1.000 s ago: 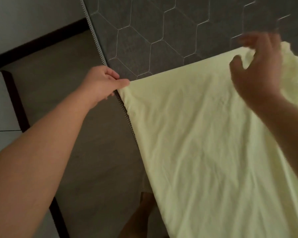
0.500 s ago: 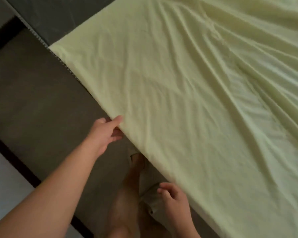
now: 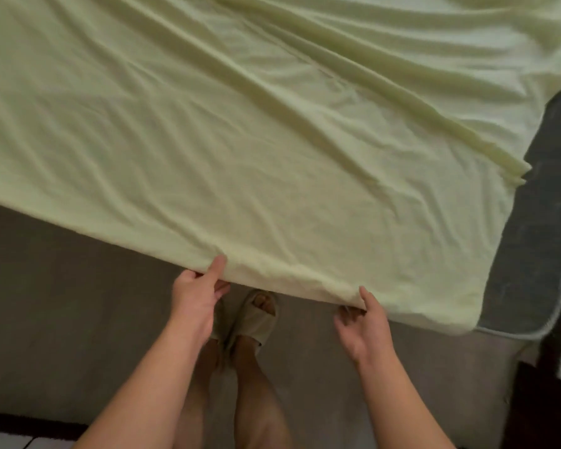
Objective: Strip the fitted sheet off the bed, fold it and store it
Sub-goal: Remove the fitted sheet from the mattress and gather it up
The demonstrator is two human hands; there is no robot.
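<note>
The pale yellow fitted sheet (image 3: 256, 131) lies wrinkled across the mattress and hangs over its near edge. My left hand (image 3: 196, 294) pinches that near edge, thumb on top and fingers underneath. About an arm's width to the right, my right hand (image 3: 363, 322) pinches the same edge with its thumb above the cloth. The dark grey mattress (image 3: 538, 222) shows bare along the right side, where the sheet is pulled back.
I stand on grey-brown floor (image 3: 62, 303) right at the bedside, my feet in beige slippers (image 3: 256, 315) just under the sheet's edge. A dark bed-frame post (image 3: 531, 400) stands at the lower right. White tiles (image 3: 7, 440) show at the bottom left corner.
My view has swung right along the bed. Both hands came down to the sheet's near edge; the left hand left the corner, and the right hand, empty half a second ago, now pinches the cloth.
</note>
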